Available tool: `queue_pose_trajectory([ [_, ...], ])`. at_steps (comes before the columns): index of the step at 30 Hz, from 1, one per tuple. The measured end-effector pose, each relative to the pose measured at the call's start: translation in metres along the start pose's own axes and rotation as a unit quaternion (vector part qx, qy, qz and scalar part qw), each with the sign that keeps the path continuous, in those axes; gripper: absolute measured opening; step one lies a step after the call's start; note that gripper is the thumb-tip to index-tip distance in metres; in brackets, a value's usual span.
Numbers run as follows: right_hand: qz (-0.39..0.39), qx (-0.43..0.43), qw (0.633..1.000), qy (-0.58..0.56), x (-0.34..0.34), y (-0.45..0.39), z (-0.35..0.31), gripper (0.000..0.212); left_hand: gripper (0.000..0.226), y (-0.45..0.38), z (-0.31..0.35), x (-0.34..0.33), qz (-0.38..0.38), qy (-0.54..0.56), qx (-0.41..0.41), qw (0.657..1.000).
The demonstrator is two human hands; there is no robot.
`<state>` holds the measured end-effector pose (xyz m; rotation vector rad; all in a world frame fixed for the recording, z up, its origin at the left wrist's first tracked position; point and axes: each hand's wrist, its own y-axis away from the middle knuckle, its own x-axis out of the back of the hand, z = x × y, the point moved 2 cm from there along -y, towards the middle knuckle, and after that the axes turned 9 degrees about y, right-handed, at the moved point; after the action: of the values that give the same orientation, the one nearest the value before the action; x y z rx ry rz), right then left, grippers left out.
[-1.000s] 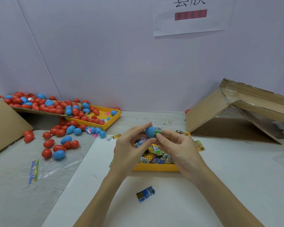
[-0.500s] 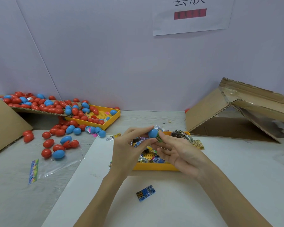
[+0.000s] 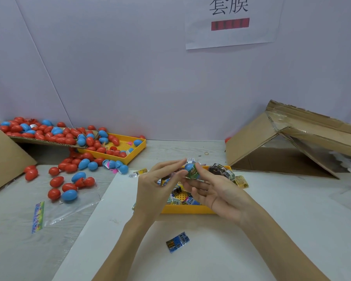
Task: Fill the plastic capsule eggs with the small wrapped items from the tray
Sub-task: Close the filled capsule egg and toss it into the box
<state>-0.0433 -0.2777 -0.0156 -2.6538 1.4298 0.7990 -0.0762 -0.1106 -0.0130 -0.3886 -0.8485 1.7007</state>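
Blue egg (image 3: 189,167) held above the near yellow tray (image 3: 187,208), with a green wrapped item (image 3: 194,173) stuck at its open side. Right hand (image 3: 215,192) pinches egg and wrapper between thumb and fingers (image 3: 200,171), other fingers loose. Left hand (image 3: 156,187) beside the egg, fingers (image 3: 176,164) straight and nearly together, tips at the egg; contact cannot be told. Near tray holds a heap of small wrapped items (image 3: 182,196), too many to count; a few spill over its far right corner. One blue packet (image 3: 177,241) lies on the desk (image 3: 292,209) in front of the tray. Second yellow tray (image 3: 137,152) far left of it, holding red and blue eggs (image 3: 97,144), dozens more on the cardboard ramp (image 3: 39,140) and desk, uncountable. Clear bag (image 3: 69,207) left of near tray. One cardboard box (image 3: 292,142) on its side to the right.
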Motion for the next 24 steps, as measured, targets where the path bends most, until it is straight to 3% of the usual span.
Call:
queue_pose_trajectory([
  [2,0.018,-0.012,1.0,-0.003,0.003,-0.001,-0.002,0.042,0.03,0.002,-0.003,0.003,0.025,-0.003,0.027,0.999],
  [4,0.009,-0.01,0.997,-0.076,0.013,-0.003,-0.024,0.046,0.028,0.004,-0.007,0.008,0.054,-0.013,0.035,0.998],
  [7,0.003,0.102,0.964,-0.247,0.04,0.002,-0.09,0.049,0.03,0.002,-0.012,0.01,0.086,-0.036,0.06,0.994],
  [9,0.014,0.189,0.932,-0.308,0.055,0.007,-0.126,0.062,0.034,0.002,-0.012,0.009,0.09,-0.041,0.079,0.992],
  [12,0.081,0.2,0.956,-0.199,0.065,0.004,-0.125,0.068,0.032,0.002,-0.011,0.006,0.081,-0.055,0.1,0.99],
  [16,0.102,0.143,0.984,-0.03,0.056,-0.013,-0.063,0.051,0.022,0.002,-0.02,0.007,0.09,-0.097,0.127,0.983],
  [20,0.108,0.131,0.981,0.089,0.04,-0.023,-0.021,0.045,0.018,0.0,-0.036,0.025,0.164,-0.118,0.17,0.964],
  [22,0.105,0.132,0.975,0.145,0.032,-0.024,-0.013,0.043,0.019,-0.001,-0.048,0.039,0.206,-0.132,0.233,0.941],
  [24,0.1,0.139,0.969,0.179,0.027,-0.023,-0.009,0.043,0.024,-0.005,-0.062,0.051,0.203,-0.178,0.301,0.915],
])
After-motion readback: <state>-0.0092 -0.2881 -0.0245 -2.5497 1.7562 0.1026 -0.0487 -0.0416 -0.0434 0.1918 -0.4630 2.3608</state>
